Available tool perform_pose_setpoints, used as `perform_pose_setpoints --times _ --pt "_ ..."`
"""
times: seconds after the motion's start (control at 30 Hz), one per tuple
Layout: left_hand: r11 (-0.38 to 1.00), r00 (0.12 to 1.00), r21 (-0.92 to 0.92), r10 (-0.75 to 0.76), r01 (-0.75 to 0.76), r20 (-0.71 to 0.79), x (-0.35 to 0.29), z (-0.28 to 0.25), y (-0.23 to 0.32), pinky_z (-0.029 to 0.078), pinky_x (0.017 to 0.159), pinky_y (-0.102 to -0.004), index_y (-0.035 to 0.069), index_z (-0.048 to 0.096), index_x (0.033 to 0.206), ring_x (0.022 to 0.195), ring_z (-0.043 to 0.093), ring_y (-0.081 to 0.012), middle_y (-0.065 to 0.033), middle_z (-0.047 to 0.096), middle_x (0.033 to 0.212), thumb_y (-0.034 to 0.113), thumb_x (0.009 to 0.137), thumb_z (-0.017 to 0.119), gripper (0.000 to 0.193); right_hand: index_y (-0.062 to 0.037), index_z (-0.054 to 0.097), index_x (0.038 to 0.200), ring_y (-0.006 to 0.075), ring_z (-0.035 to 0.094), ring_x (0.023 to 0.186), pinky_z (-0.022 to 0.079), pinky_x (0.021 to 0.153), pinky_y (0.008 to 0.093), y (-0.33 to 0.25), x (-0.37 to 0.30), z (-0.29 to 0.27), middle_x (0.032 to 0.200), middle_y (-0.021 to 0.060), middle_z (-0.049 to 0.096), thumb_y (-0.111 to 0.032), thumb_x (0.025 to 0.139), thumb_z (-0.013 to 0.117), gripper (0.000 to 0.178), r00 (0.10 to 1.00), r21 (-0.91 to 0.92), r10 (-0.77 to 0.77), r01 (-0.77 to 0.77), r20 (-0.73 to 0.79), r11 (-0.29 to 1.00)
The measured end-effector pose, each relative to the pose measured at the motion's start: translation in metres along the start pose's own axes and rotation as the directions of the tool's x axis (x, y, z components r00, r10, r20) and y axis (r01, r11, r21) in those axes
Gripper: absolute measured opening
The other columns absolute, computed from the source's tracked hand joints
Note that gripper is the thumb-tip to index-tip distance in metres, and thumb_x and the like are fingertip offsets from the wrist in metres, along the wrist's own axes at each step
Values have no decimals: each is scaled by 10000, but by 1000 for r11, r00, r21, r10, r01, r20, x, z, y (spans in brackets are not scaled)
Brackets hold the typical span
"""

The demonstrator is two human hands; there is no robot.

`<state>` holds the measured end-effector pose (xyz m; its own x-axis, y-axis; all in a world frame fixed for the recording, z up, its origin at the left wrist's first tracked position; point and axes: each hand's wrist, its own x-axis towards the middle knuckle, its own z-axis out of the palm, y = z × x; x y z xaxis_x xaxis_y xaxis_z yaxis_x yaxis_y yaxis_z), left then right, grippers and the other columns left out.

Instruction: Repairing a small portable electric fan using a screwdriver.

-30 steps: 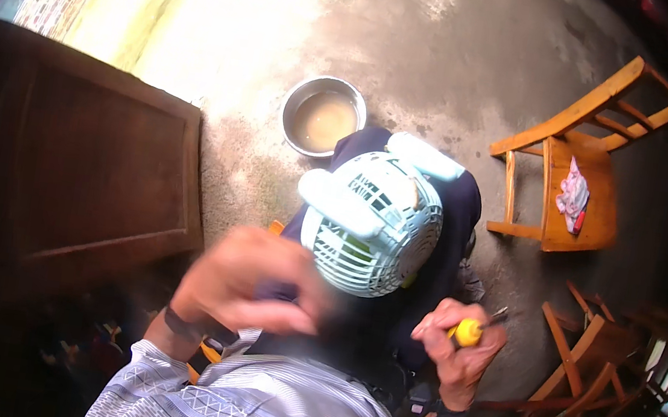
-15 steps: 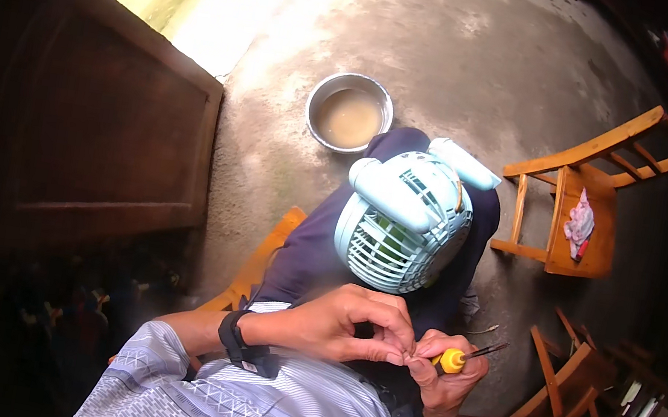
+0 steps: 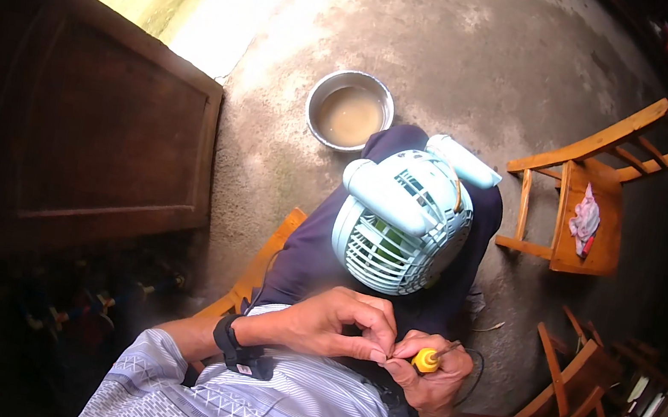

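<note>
My left hand (image 3: 341,323) is closed in a pinch, its thumb and forefinger meeting the fingertips of my right hand. What sits between those fingertips is too small to make out. Held in my right hand (image 3: 438,381) is a screwdriver (image 3: 426,360) with a yellow handle, its shaft mostly out of sight. A thin dark cord (image 3: 479,377) curves beside that hand. On my lap, beyond both hands, rests a pale blue fan (image 3: 402,214) with a slatted grille and green showing inside.
A metal basin (image 3: 350,112) of murky water stands on the concrete floor ahead. To the right is a wooden chair (image 3: 592,217) bearing a crumpled pinkish cloth (image 3: 585,218). Folded wooden furniture (image 3: 551,405) lies at lower right. A dark wooden panel (image 3: 105,123) borders the left.
Both hands have shifted slightly left, still meeting at the fingertips. The screwdriver has turned in my right hand, so its shaft no longer points plainly to the right. The fan stays on my lap.
</note>
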<state>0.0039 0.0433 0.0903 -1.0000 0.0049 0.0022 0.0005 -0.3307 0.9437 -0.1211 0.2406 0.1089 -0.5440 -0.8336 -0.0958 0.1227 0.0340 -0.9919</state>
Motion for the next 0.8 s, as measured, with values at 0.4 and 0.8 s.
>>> perform_pose_setpoints --times 0.4,0.8 --pt "989 986 -84 -111 122 123 -12 -28 24 585 764 -299 -17 651 1011 827 747 -162 -125 778 1003 21 1049 636 56 15 719 1121 243 714 714 556 671 327 -10 -4 -24 818 105 716 -220 852 875 390 999 -427 5 11 37 904" --pt "979 816 -121 68 -167 -575 -31 -95 -3 541 597 -301 10 635 1012 697 651 -179 -115 675 866 124 1012 716 140 40 699 1237 344 723 873 600 756 409 -52 34 -16 1017 186 700 15 760 865 505 975 -765 -178 216 134 607"
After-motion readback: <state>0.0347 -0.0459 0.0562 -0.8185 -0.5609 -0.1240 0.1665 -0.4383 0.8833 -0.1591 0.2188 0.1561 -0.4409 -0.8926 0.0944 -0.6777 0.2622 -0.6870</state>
